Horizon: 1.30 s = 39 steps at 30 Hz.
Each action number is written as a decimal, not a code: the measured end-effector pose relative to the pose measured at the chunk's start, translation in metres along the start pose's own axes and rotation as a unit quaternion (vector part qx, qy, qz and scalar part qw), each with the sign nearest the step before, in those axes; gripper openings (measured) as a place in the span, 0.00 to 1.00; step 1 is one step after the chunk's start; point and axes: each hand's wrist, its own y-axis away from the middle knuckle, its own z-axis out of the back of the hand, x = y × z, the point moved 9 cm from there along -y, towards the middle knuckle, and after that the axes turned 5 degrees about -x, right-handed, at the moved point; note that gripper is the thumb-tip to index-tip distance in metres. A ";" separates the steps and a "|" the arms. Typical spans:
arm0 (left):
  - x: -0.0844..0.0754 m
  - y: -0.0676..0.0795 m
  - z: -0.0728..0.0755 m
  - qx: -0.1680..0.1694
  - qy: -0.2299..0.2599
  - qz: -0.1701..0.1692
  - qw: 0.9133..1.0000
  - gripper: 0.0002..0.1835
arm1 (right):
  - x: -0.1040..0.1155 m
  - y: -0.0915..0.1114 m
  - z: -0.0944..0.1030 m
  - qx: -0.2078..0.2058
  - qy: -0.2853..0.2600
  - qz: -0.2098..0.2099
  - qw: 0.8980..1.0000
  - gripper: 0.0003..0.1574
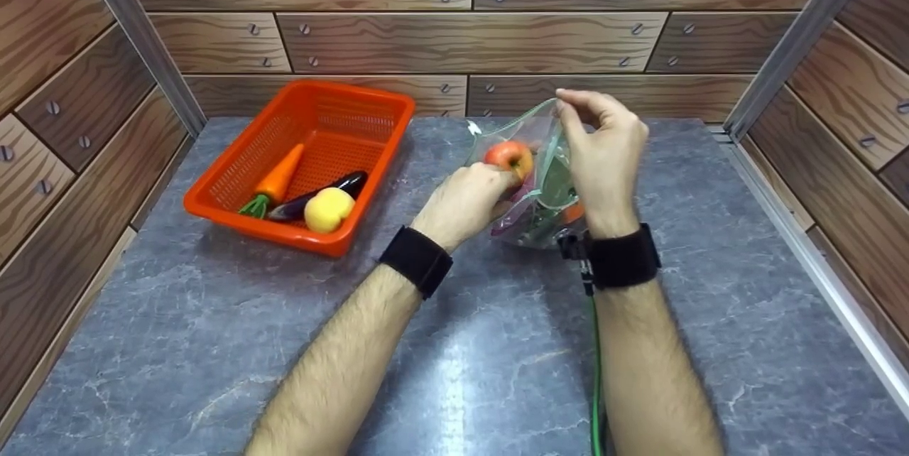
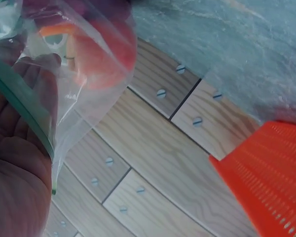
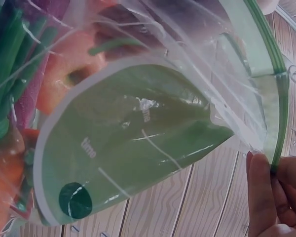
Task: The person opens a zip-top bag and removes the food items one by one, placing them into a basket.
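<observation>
A green cable (image 1: 596, 371) runs from the right wristband (image 1: 623, 259) toward the person, and a left wristband (image 1: 417, 261) matches it in black; past them, a clear zip bag (image 1: 556, 180) sits on the grey table (image 1: 177, 356), right of centre, its green-edged rim sloping up rightward from a white slider (image 1: 474, 128); the left hand (image 1: 461, 206) reaches into its mouth, fingers relaxed and loosely extended, pointing at an apple (image 1: 503, 156), though whether they touch it I cannot tell; the apple's dark hollow faces right and toward the person; the right hand (image 1: 603, 147) pinches the rim's raised corner between thumb and fingers; leftward stands an orange basket (image 1: 266, 227), long axis running near left to far right; in it lie a yellow fruit (image 1: 329, 210), an eggplant (image 1: 297, 206) and a carrot (image 1: 280, 173), tip pointing away; behind rises a wood-patterned wall (image 1: 469, 44).
</observation>
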 end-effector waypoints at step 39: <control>0.000 0.009 -0.020 0.034 -0.058 0.055 0.996 0.13 | -0.009 0.002 -0.011 0.041 0.037 -0.011 0.998 0.09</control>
